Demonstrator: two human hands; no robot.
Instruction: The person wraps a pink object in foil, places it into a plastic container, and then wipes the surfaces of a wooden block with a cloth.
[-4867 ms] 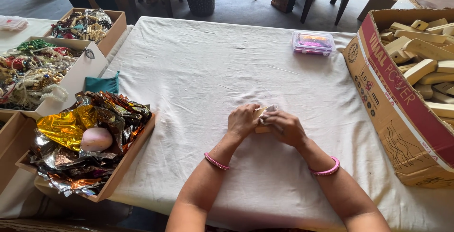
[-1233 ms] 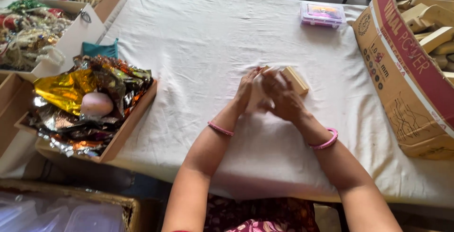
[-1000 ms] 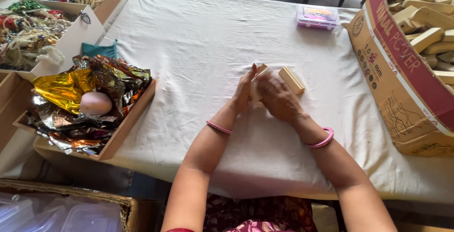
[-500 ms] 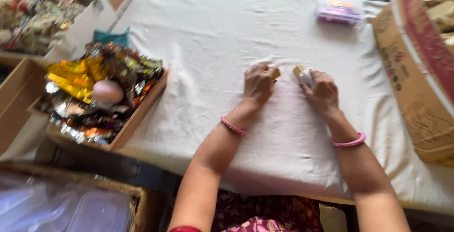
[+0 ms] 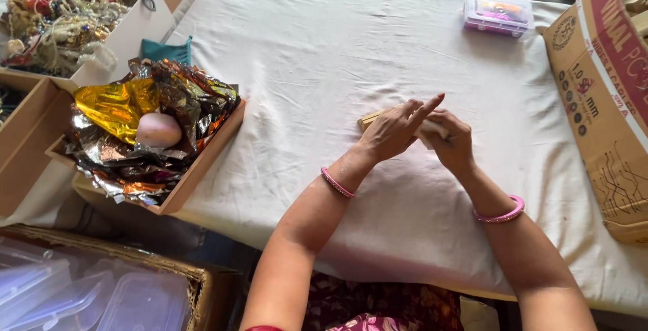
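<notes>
**Small wooden block worked between both hands**

Left of the block: tray of crumpled foil [image 5: 145,135]. Left hand [image 5: 395,132] laid over the wooden block [image 5: 370,119], fingers extended, not clenched. Right hand [image 5: 451,143] pinching its far end. Probably light, stiff, smooth; best gripped across the long sides. Right of the block: cardboard box [image 5: 601,95].

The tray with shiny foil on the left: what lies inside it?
Inside the tray lie crumpled foil sheets, gold and dark, with a pale pink egg-shaped thing on top. Anything beneath the foil is covered.
</notes>
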